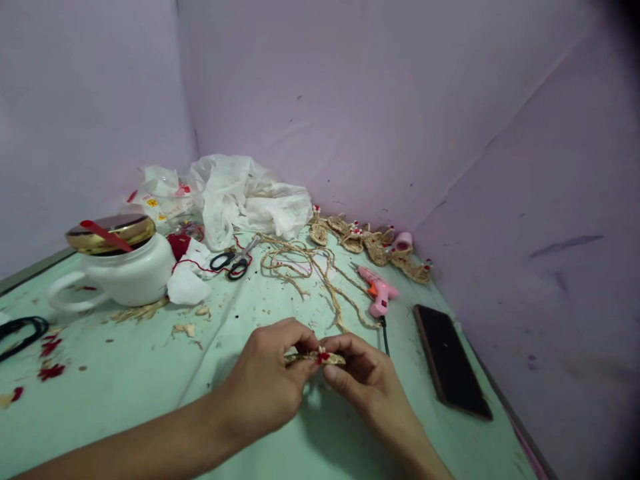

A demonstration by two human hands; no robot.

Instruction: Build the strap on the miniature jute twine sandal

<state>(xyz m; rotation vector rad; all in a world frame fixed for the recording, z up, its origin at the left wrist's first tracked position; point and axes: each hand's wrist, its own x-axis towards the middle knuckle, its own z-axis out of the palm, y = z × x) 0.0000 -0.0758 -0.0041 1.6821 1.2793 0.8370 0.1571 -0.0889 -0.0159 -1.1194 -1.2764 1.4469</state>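
My left hand (275, 373) pinches the left part of a small woven straw piece (336, 359), which is seen nearly edge-on. Red and pale decoration (322, 356) sits at its middle. Fingers of my right hand (367, 377) close on the same piece from the right, so both hands meet around it above the table. My fingertips hide part of it. Beyond my right hand lies a pink glue gun (380, 291) with a black cord, its nozzle towards the back left. Loose braided straw cord (333, 293) curls over the cloth ahead of my hands.
Black-handled scissors (235, 260) lie near a white teapot-like pot (130, 273) with a gold lid. A white plastic bag (245, 197) and several small woven straw pieces (377, 248) line the wall. At right is a phone (450, 360); red scraps (51, 371) lie left.
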